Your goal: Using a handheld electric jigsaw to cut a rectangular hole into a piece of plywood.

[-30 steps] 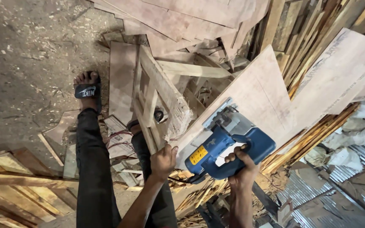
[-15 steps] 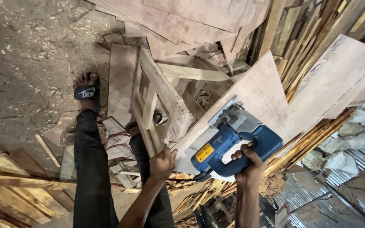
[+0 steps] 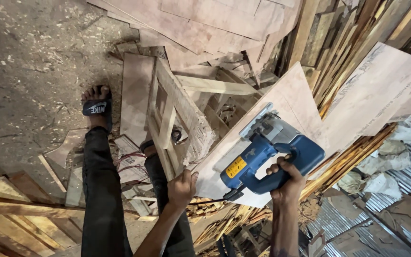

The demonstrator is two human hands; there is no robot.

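plywood sheet [image 3: 291,102], blue saw [image 3: 267,152] blade hidden, right hand [image 3: 286,178] gripping

The right hand [image 3: 287,178] grips the handle of a blue power saw [image 3: 267,152] that sits on a tilted plywood sheet [image 3: 291,102]. The left hand [image 3: 181,189] holds the sheet's near edge, just beside a wooden stool frame [image 3: 179,112]. A foot in a black sandal [image 3: 97,107] stands on the dusty floor [image 3: 29,71], with stacked wood strips [image 3: 348,157] to the right.
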